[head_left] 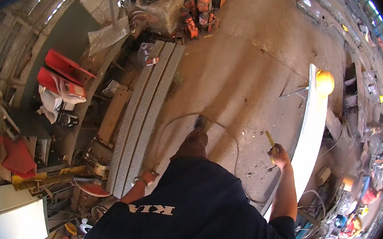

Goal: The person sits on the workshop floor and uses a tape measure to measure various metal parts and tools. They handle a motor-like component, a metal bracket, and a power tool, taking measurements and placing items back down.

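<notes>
My right hand [280, 157] is closed around a yellow tape measure [273, 150]. A short length of its yellow blade sticks out toward the upper left, over the floor. Just right of that forearm runs a long, bright white panel [310, 133], with a yellow hard hat [324, 82] at its far end. My left hand [148, 177] hangs low beside several long grey metal planks [147, 114], a band around its wrist. Its fingers are too small and unclear to read. A clear plastic bottle [146, 54] rests at the far end of the planks.
Concrete floor [233, 86] runs between the planks and the panel. Orange machines [201, 14] stand at the far left. Red folded sheet metal [67, 70] lies on the left-hand bench. Scrap and tools [350, 222] crowd the right side. A white box [20, 215] stands near left.
</notes>
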Available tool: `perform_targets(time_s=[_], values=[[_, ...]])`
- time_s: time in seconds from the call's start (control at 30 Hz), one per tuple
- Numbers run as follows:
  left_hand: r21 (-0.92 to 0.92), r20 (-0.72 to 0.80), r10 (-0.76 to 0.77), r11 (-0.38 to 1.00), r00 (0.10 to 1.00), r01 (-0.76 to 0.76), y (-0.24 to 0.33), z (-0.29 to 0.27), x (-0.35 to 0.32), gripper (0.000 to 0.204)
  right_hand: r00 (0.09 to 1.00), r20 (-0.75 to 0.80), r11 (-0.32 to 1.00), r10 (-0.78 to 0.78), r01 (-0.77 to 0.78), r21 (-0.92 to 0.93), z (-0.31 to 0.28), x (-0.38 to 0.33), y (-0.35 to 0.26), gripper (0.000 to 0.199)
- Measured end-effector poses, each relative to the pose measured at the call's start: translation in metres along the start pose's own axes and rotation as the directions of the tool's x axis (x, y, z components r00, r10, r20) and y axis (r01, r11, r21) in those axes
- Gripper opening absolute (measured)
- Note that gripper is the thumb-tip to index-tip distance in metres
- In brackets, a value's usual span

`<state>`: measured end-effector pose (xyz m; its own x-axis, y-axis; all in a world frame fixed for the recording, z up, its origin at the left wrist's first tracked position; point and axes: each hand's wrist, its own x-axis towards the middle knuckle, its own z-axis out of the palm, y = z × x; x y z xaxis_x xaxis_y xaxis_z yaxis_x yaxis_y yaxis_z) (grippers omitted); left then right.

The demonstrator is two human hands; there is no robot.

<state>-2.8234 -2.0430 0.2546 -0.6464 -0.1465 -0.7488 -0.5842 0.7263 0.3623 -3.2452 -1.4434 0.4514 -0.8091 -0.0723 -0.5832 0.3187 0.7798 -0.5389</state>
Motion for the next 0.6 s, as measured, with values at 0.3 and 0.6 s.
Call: perform_targets(time_s=[0.3,0.6], values=[[-0.265,-0.263,-0.088,0.964,0.961,0.016,0.240,-0.364,0.263,0.053,0.938,0.094,0.905,0.334,-0.347,0.245,-0.051,0.077,0.036,0.023],[-0.415,-0.469,-0.121,0.905,0.875,-0.098,0.409,-0.526,0.461,0.046,0.641,0.459,0.728,0.614,-0.685,-0.017,-0.134,0.220,0.008,0.040]])
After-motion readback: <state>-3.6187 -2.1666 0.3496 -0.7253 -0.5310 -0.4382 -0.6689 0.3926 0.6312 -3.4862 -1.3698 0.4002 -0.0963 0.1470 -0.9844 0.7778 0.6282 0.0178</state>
